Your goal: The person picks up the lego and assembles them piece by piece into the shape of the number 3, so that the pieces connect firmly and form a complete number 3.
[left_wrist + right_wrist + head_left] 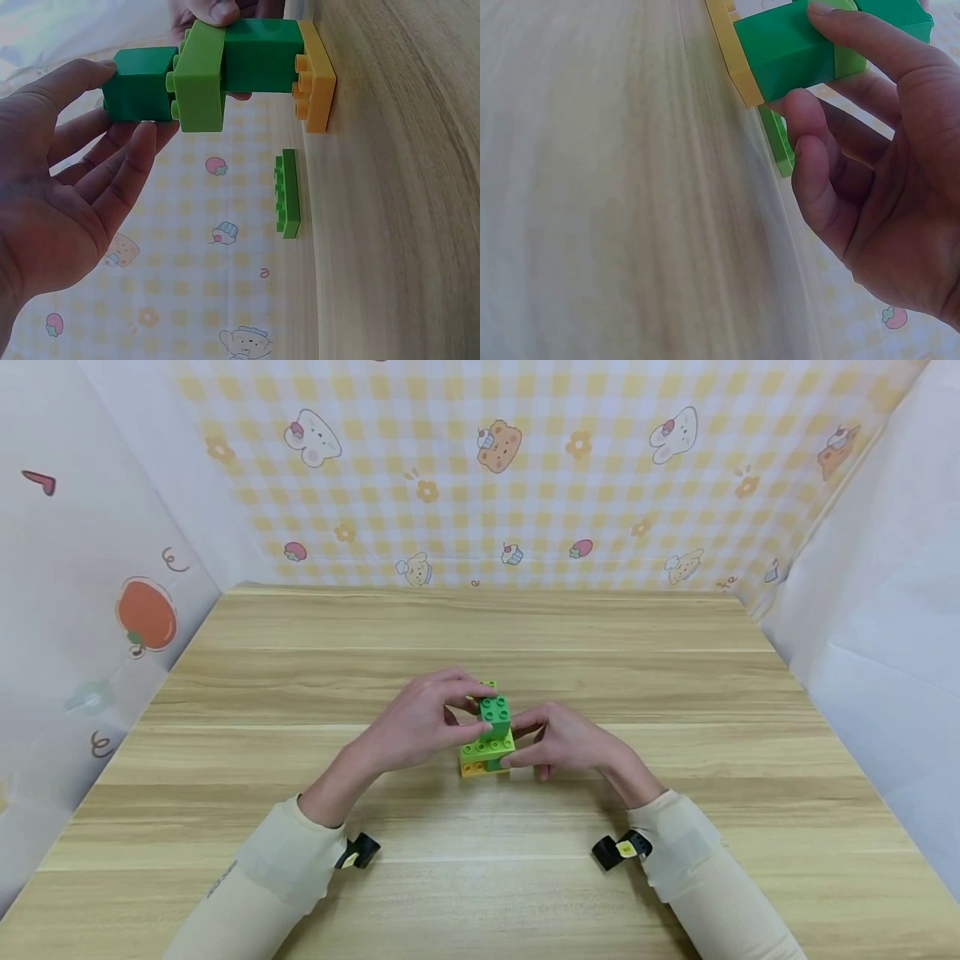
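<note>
A small tower of toy building bricks stands on the table. Its base is a thin orange plate (321, 82), with a dark green brick (262, 56) on it and a lime green brick (201, 82) above that. At the top, a smaller dark green brick (495, 710) sits right at the lime brick's studs. My left hand (420, 718) pinches this top brick between thumb and fingers. From the other side, my right hand (573, 739) holds the tower at the lime brick, its thumb reaching over the edge of the lower green brick; its other fingertips are partly hidden.
Behind the tower lies a thin lime green plate (289, 195), studs up, on the wooden table (480, 893). A checked cloth with cartoon prints (480, 518) hangs along the back edge, and white sheets flank both sides.
</note>
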A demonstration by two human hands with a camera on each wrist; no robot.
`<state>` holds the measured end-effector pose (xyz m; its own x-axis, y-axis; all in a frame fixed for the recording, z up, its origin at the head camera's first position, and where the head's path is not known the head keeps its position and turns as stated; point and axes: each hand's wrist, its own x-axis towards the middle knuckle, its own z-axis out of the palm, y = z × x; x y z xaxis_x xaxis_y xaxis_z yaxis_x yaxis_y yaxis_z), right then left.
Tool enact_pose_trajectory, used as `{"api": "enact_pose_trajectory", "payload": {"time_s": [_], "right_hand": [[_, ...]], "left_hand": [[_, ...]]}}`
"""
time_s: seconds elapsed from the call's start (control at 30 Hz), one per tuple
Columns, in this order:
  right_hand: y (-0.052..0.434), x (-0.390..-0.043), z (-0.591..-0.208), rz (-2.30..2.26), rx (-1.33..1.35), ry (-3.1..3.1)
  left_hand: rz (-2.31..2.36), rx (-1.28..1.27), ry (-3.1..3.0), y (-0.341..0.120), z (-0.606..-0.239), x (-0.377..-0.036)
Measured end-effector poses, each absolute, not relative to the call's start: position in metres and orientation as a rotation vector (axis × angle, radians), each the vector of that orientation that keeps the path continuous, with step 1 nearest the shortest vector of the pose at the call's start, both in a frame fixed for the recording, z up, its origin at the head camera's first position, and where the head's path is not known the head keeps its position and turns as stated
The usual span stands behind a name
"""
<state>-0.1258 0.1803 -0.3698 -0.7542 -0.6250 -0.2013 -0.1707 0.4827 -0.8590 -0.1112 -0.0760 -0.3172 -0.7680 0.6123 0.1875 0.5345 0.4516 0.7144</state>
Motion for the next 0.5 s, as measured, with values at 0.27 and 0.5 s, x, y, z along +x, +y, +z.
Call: {"api": "enact_pose_trajectory", "payload": {"time_s": [0.27, 0.5], "right_hand": [[0.1801, -0.1268, -0.3716, -1.226, -0.673, 2.236], [0.1800, -0.1269, -0.3714, -1.223, -0.680, 2.239]], "left_hand": [[1.214, 1.032, 2.580, -0.0751, -0.3171, -0.1114], [1.217, 1.036, 2.563, -0.0740, -0.3183, -0.1117]]}}
